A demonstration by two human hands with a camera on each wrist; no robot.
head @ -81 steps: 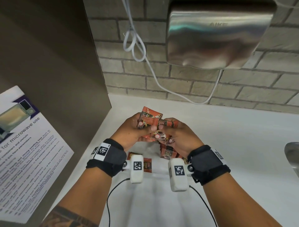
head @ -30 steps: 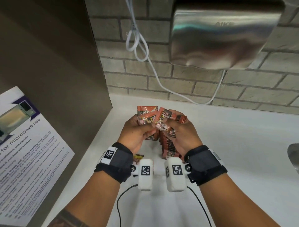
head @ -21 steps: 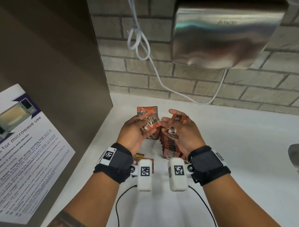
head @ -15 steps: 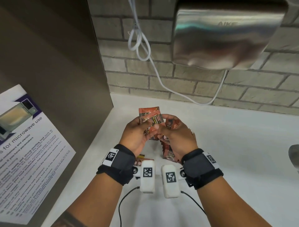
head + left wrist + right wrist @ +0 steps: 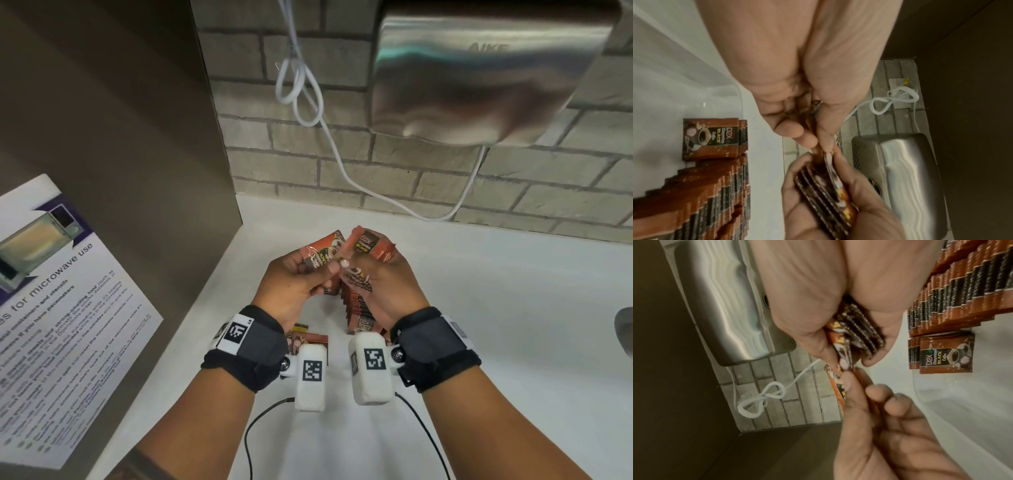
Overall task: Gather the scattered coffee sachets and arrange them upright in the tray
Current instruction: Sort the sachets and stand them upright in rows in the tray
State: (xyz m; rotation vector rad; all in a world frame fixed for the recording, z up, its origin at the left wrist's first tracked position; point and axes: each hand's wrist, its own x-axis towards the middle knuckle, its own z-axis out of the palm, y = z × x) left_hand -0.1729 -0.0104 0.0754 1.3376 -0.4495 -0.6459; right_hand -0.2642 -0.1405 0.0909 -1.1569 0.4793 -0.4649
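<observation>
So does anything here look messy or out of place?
A little. The row of sachets standing in the clear tray steps unevenly, with some poking out past others. Both hands hold loose sachets above it. The white cable hangs knotted on the brick wall. Nothing looks spilled or torn.

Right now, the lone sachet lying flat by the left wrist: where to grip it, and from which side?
Pinch a short edge of the flat sachet from above, probably its far end; the left hand's wrist camera covers the near end. It lies face up on the white counter, so a fingertip must lift an edge first. Both hands hold sachets now.
</observation>
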